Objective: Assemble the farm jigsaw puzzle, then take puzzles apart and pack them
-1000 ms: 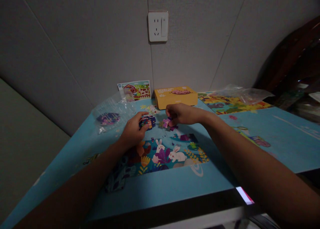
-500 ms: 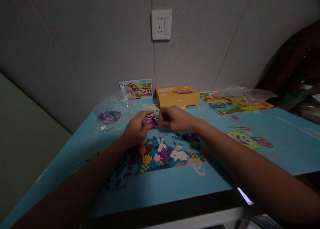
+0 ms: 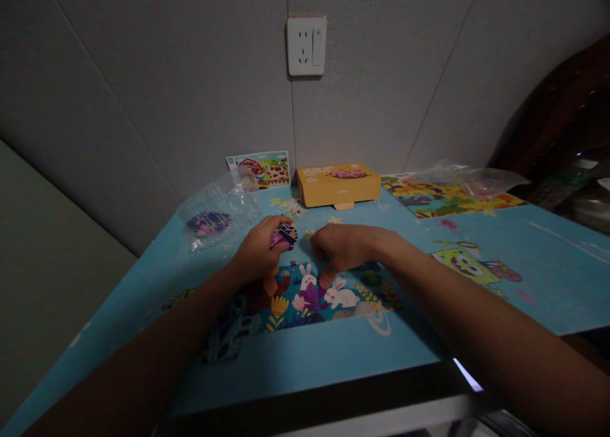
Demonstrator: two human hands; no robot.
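My left hand (image 3: 260,251) is closed around a small stack of purple picture puzzle pieces (image 3: 284,235), above the upper left of a rabbit puzzle (image 3: 312,300). Two white rabbits, purple leaves and yellow flowers show on that puzzle, which lies flat on the table. Over its middle is my right hand (image 3: 350,249), fingers curled, one fingertip pointing down at the purple leaves between the rabbits. Whether anything is inside the curled fingers is hidden. An orange patch (image 3: 271,283) shows just below my left hand.
Behind the hands stands a yellow box (image 3: 339,186), with a farm picture card (image 3: 262,169) leaning on the wall. A clear plastic bag (image 3: 214,218) with purple pieces lies left. At the right are an orange-yellow puzzle (image 3: 438,199) and another clear bag (image 3: 476,180).
My right hand has moved from beside the stack down and right to the rabbit puzzle. My left hand stays in place, and the top of its stack looks different.
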